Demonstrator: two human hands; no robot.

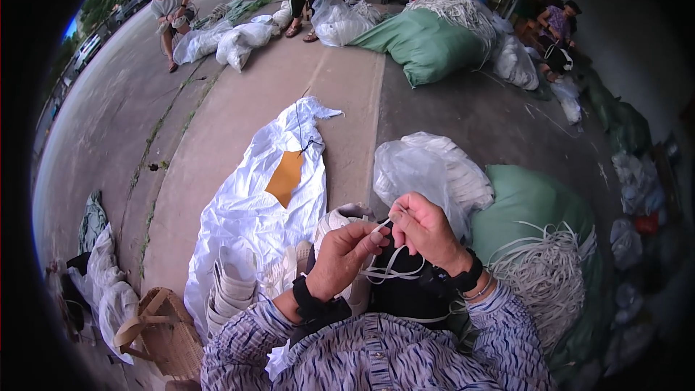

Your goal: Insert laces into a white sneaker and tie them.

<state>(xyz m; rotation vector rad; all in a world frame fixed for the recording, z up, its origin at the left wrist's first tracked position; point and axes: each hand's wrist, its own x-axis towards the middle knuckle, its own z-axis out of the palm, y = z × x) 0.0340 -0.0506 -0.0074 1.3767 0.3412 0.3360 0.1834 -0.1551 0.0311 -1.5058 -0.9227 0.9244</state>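
My left hand [340, 255] pinches a thin white shoelace [392, 272] between thumb and fingertips. Close beside it, slightly higher, my right hand [426, 230] has its fingers closed on the same lace. A loop of the lace hangs below both hands, over something black on my lap. Just left of my left hand are white shoe uppers [233, 291], some stacked one inside another, lying on a white woven sack [250, 166]. Part of another pale upper [339, 219] shows behind my left hand. To my right, a tangled heap of white laces [539, 275] rests on a green sack [539, 199].
A clear plastic bag [416, 174] of white pieces lies ahead. An orange-brown patch [285, 178] marks the white sack. A woven basket [170, 329] stands at lower left. Several people sit farther off among bags, near a large green sack [434, 43].
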